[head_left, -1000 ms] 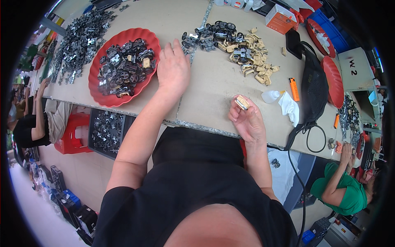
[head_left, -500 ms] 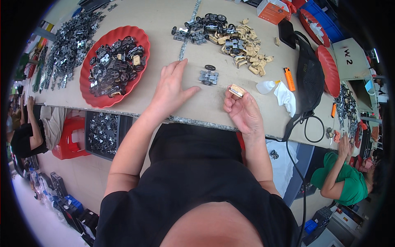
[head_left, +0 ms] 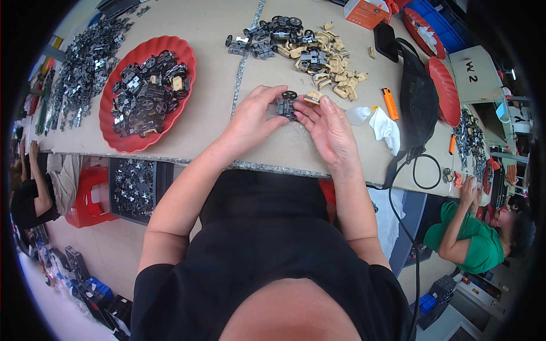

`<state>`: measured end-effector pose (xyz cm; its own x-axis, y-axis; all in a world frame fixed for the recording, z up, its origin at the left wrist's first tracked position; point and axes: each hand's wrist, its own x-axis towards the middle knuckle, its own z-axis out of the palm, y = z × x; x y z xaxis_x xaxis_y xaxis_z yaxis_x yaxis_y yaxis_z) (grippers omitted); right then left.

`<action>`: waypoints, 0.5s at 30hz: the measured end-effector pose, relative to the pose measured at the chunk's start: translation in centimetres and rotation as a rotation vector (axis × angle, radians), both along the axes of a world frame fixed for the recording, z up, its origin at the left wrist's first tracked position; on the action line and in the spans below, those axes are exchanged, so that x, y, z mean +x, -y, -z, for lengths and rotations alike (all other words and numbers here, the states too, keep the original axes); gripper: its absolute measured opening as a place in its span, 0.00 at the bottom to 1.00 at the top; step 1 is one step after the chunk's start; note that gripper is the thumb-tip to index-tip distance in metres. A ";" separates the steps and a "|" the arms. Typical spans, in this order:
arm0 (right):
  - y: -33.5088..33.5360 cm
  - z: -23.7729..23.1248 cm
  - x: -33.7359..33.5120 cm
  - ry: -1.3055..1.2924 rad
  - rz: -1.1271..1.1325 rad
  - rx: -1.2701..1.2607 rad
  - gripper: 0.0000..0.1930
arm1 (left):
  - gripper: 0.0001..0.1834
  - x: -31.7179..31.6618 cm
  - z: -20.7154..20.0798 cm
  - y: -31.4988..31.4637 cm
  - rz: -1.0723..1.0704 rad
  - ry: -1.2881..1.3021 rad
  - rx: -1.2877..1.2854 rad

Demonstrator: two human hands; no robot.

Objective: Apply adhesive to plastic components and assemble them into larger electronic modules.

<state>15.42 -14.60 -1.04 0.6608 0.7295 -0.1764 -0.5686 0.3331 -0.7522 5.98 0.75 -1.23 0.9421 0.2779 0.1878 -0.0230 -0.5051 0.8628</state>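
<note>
In front of me on the table is a small grey toy car chassis with a black wheel at its far end. My left hand has thumb and forefinger around its left side, closed on it. My right hand pinches a tan plastic toy part between thumb and finger, while its other fingers reach the right side of the chassis. The hands partly hide the chassis. Beyond them lies a heap of tan parts, with several black-wheeled chassis at its left.
At left stands a red scalloped tray of wheeled chassis, beside a heap of grey parts. To the right are a white bottle, white cloth, orange lighter and black bag. A person in green works farther right.
My left hand has moved right and closed on the chassis. My right hand has brought the tan part left and farther up, beside the chassis. The whole view has shifted slightly.
</note>
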 end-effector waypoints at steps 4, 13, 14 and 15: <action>0.3 0.4 -0.4 -0.072 -0.081 0.066 0.16 | 0.26 -0.9 0.6 0.6 0.077 0.073 -0.532; 0.4 0.2 -0.7 -0.033 -0.159 0.072 0.16 | 0.22 -2.2 0.5 0.1 0.145 0.071 -0.876; 0.4 0.1 -0.6 -0.022 -0.167 0.055 0.16 | 0.21 -2.3 0.4 0.2 0.133 0.072 -0.891; 0.5 0.0 -0.6 -0.012 -0.171 0.037 0.17 | 0.21 -2.4 0.3 0.2 0.120 0.073 -0.884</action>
